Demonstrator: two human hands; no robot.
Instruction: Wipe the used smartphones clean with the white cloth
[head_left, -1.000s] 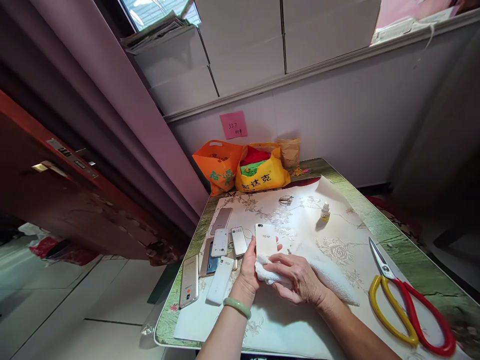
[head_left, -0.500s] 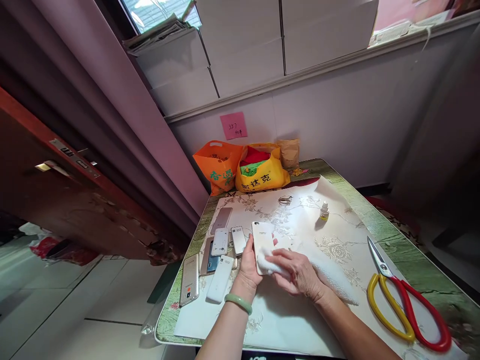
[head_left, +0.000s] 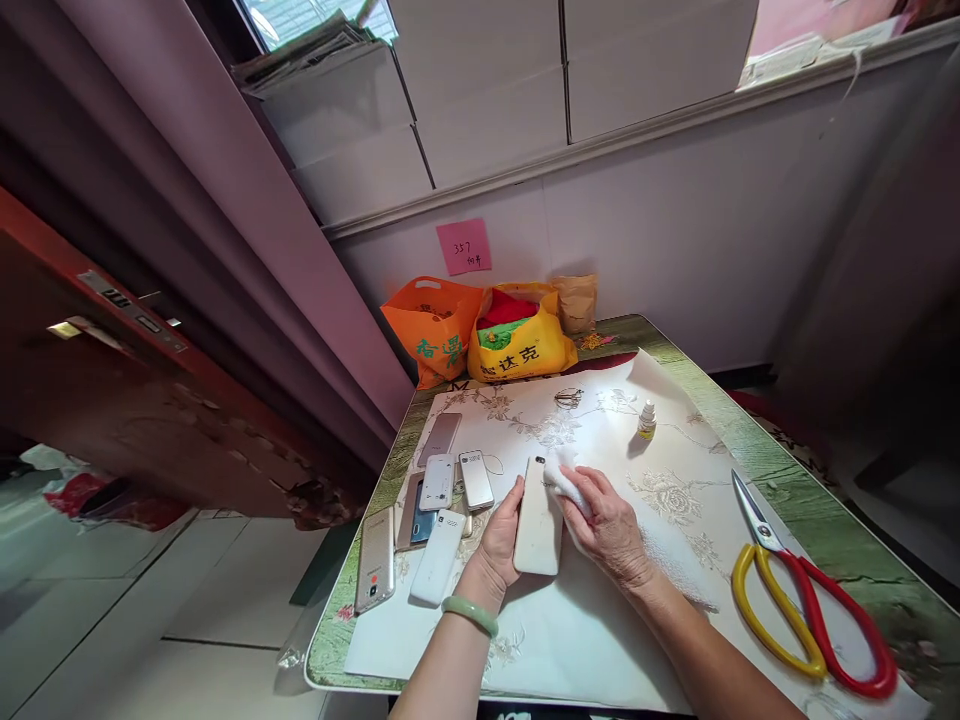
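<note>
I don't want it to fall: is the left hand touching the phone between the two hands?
Touching. The head view shows the left hand holding the phone, thumb and palm against its left edge.

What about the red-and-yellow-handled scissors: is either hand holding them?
No, the scissors lie untouched while the left hand holds a cream smartphone and the right hand grips a white towel.

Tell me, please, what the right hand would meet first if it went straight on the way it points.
Past the bunched white terry cloth it holds, the right hand would probably first meet the upper end of the off-white rectangular phone in the left hand; depth is unclear.
</note>
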